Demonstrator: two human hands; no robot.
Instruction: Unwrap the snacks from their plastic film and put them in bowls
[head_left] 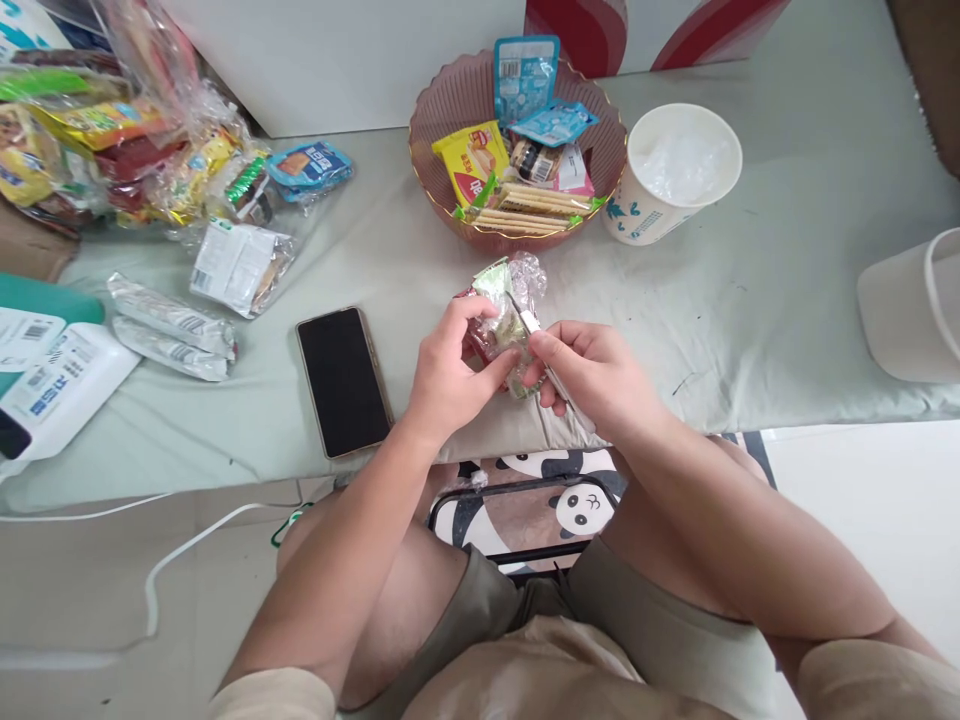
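My left hand (459, 365) is closed on a bundle of small snack packets (496, 322) in clear crinkled plastic, green and red in colour, near the table's front edge. Thumb and fingers grip the bundle from its left side. In my right hand (589, 368) is a slim white utility knife (531, 320); its dark, narrow tip lies against the plastic. The lower part of the handle runs under my right fingers and is partly hidden. Just behind the bundle stands a pink ribbed bowl (431, 120) with snack packets and wrapped sticks in it.
A paper cup (649, 215) holding clear plastic stands right of the bowl. Left of my hands lies a phone (343, 382). Bagged snacks (135, 150), silver packets (176, 335) and a white-and-green bottle (67, 370) fill the left side. A white bin (904, 310) is at the far right.
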